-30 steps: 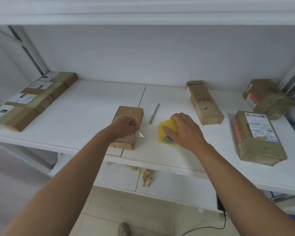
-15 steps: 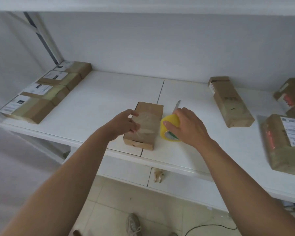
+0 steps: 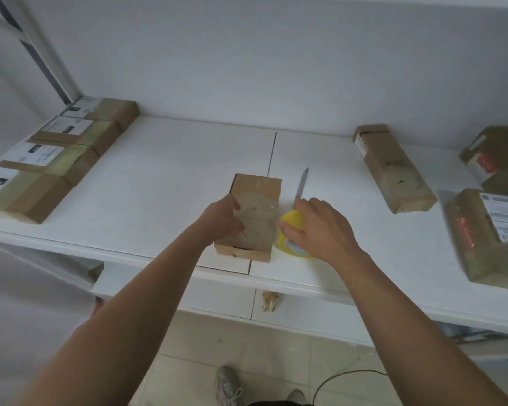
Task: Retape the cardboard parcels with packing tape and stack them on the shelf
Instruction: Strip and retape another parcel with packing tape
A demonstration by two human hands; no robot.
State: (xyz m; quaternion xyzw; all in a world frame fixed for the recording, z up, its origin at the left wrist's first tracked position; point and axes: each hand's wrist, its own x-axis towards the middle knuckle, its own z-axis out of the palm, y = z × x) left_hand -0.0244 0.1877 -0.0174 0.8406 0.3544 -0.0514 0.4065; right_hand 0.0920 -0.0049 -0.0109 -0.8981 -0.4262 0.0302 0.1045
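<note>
Right hand (image 3: 320, 227) grips tape roll (image 3: 291, 232) | left hand (image 3: 222, 219) on parcel (image 3: 254, 212)

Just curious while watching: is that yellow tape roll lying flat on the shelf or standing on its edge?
Standing on edge. The tape roll shows its round face toward the camera, gripped by the right hand beside the small box.

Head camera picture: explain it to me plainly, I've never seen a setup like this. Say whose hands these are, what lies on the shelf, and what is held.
No machine here: a person wears a camera on the head, looking down at their own bare arms. The left hand presses a stretch of clear tape onto a small cardboard box. The right hand has its grip on a yellow tape roll. A knife lies behind the roll on the white shelf. Taped parcels line the left; more parcels wait on the right.
</note>
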